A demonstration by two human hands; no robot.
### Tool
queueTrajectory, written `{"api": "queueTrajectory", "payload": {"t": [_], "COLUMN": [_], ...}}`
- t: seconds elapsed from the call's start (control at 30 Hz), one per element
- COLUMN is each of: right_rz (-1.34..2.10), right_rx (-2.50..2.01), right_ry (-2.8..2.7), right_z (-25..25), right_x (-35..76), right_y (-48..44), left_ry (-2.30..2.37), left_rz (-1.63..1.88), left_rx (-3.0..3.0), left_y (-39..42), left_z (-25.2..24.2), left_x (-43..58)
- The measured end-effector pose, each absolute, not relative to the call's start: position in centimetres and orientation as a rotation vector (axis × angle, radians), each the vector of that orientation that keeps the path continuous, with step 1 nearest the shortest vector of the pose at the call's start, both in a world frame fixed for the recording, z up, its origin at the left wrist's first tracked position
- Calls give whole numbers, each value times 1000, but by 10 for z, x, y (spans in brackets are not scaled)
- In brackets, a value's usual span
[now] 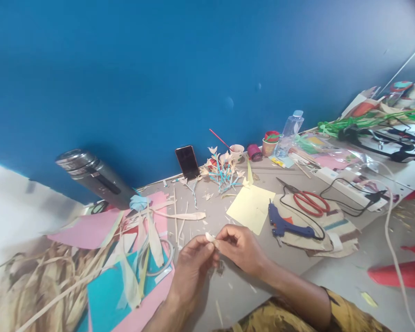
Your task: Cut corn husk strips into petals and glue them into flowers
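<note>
Both hands meet over the front of the grey table (207,216). My left hand (193,263) and my right hand (240,246) pinch a small pale strip piece (210,237) between their fingertips, fingers curled closed on it. Just beyond them lies a yellow paper sheet (251,207). Farther back stands a cluster of small pale flowers on blue stems (223,173). To the left lie long pale leaf strips (152,230) over pink and teal paper (107,290).
A blue glue gun (285,226) with black cord and red scissors (309,202) lie right of the hands on a woven mat. A phone (187,162) leans on the blue wall, a dark flask (97,177) lies left, cups and a bottle (290,127) stand behind.
</note>
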State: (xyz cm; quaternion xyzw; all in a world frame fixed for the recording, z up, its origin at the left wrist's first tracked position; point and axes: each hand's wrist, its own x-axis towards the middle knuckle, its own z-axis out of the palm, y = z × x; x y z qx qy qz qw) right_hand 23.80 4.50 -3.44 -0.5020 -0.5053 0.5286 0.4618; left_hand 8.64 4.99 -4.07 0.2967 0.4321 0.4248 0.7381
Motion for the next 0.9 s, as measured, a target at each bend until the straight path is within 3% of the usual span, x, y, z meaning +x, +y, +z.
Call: {"api": "queueTrajectory", "payload": {"t": [0.3, 0.7, 0.9], "right_rz": [999, 1051, 873], "right_rx": [-1454, -1565, -1827], "right_ry": [-1472, -1728, -1749], "right_z": [-46, -58, -72], "right_x": [241, 254, 284], "right_y": [43, 38, 33], "left_ry": [919, 1059, 1183], "left_rz": [973, 1048, 1059], "left_rx": [493, 335, 309], "left_y": [42, 50, 45], "left_z": [-50, -42, -44], "left_x": [92, 65, 37]}}
